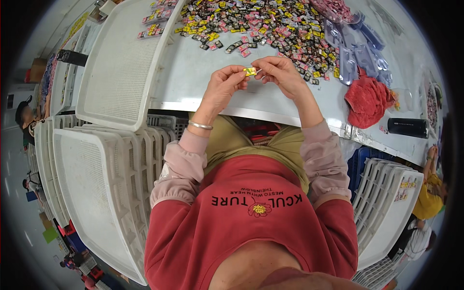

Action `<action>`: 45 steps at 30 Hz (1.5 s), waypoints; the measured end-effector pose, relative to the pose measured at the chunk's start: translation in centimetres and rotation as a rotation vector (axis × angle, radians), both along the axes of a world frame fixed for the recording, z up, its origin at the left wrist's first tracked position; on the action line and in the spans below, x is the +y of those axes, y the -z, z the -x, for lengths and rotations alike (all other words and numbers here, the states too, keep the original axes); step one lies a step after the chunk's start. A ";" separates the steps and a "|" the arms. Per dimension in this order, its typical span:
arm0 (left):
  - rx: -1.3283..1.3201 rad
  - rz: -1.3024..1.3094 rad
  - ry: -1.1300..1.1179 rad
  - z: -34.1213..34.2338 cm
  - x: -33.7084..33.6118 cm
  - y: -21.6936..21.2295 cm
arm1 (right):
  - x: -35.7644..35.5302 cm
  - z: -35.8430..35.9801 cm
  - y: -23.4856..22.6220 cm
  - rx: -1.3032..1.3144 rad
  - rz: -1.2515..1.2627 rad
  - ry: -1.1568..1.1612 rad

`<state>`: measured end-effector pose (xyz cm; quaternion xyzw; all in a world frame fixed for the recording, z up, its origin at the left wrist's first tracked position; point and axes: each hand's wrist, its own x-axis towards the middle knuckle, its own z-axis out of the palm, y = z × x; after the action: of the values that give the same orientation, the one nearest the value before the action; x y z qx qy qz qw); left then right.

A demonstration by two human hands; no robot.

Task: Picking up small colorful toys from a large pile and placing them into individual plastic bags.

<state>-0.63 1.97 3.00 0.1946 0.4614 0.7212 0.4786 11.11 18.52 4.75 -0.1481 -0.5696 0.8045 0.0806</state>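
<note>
My left hand (pixel 223 86) and my right hand (pixel 280 73) meet above the near edge of the grey table (pixel 193 72). Between their fingertips they pinch one small yellow packet (pixel 250 71). A silver bangle sits on my left wrist. Just beyond the hands spreads a large heap of small yellow, pink and black packets (pixel 261 24). A white perforated tray (pixel 121 63) lies to the left of my hands, with a few rows of packets (pixel 154 19) at its far end.
A red cloth (pixel 368 100) lies at the right, beside clear plastic blister trays (pixel 357 50) and a black cylinder (pixel 407 127). Stacks of white trays (pixel 92 179) stand at my left and at the lower right (pixel 386 203). Other people sit at the left and right edges.
</note>
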 end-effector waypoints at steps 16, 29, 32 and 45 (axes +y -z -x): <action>1.604 0.196 -0.142 -0.7 -3.5 4.0 | -1.9 3.2 5.5 -0.226 -0.914 0.241; 1.626 0.188 -0.187 -0.9 -3.3 4.1 | -4.9 3.4 5.1 -0.071 -1.301 0.241; 1.672 0.236 -0.222 -0.8 -3.5 3.8 | -5.1 3.8 4.7 -0.057 -1.354 0.263; 1.676 0.280 -0.242 -1.2 -3.5 3.7 | 2.6 7.5 5.2 -0.008 -1.243 0.090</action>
<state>0.62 -1.54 -0.68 0.5518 0.7651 0.3218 -0.0806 3.65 21.15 -0.41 -0.1005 -0.9248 0.3179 0.1833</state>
